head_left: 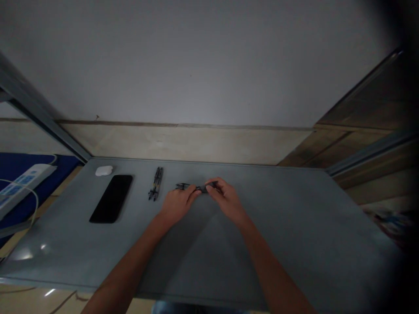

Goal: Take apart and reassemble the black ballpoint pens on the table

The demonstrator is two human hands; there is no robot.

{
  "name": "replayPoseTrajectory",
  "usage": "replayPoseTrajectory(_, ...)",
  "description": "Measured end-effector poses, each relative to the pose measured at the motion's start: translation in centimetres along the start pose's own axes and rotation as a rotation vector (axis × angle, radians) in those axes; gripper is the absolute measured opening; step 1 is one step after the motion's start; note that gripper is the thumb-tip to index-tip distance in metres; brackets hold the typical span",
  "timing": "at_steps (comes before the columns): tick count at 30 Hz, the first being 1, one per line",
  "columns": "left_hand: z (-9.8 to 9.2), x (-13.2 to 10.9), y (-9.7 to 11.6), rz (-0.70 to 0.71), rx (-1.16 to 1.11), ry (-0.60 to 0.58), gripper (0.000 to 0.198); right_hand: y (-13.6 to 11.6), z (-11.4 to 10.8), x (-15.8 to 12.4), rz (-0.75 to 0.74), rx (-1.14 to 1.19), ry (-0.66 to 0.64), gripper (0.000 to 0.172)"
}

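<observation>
Near the back middle of the grey table, both of my hands work on one small dark slim piece (203,189). My left hand (178,204) has its fingers closed on the left part, and a thin dark end sticks out past the knuckles. My right hand (225,198) pinches the right end between thumb and fingers. Much of the piece is hidden by the fingers, and its kind cannot be made out. To the left of my left hand lies a similar-looking slim dark object (156,183) with small yellowish marks, apart from both hands.
On the table's (294,244) left side lie a black phone (111,199) and a small white case (104,170). A white power strip (24,185) with a cable rests on a blue surface beyond the left edge. A pale wall (196,65) rises behind, and metal posts stand at the back corners.
</observation>
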State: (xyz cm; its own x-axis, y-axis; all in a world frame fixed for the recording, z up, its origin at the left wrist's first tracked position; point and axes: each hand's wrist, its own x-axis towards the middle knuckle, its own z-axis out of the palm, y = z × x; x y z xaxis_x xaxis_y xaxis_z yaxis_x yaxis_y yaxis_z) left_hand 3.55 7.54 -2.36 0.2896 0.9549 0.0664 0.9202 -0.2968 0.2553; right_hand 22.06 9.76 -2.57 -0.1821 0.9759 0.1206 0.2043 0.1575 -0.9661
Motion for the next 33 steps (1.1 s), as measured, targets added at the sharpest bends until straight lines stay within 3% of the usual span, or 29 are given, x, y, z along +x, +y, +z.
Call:
replayPoseTrajectory(10, 1.1, 0.3, 0.2, 0.160, -0.010, -0.001, 0.037, 0.2, 0.2, 0.0, 0.012, -0.043, 0.019, 0.024)
replayPoseTrajectory(14, 1.3, 0.3, 0.1, 0.132, 0.006, -0.021, 0.035, 0.8, 0.2, 0.1, -0.092, 0.005, -0.005, 0.032)
replayPoseTrajectory(17, 1.4, 0.2, -0.1, 0.104, 0.010, -0.028, 0.035, 1.1, 0.4, 0.0, -0.144, 0.010, -0.059, 0.025)
replayPoseTrajectory(24, 1.7, 0.3, 0.0, 0.227, -0.029, 0.052, 0.030, 0.6, 0.5, -0.1, 0.021, -0.025, -0.032, 0.031)
replayPoseTrajectory(33, 0.4, -0.1, 0.6, 0.102, -0.020, -0.025, 0.035, 0.7, 0.7, -0.2, -0.073, -0.081, -0.074, 0.025)
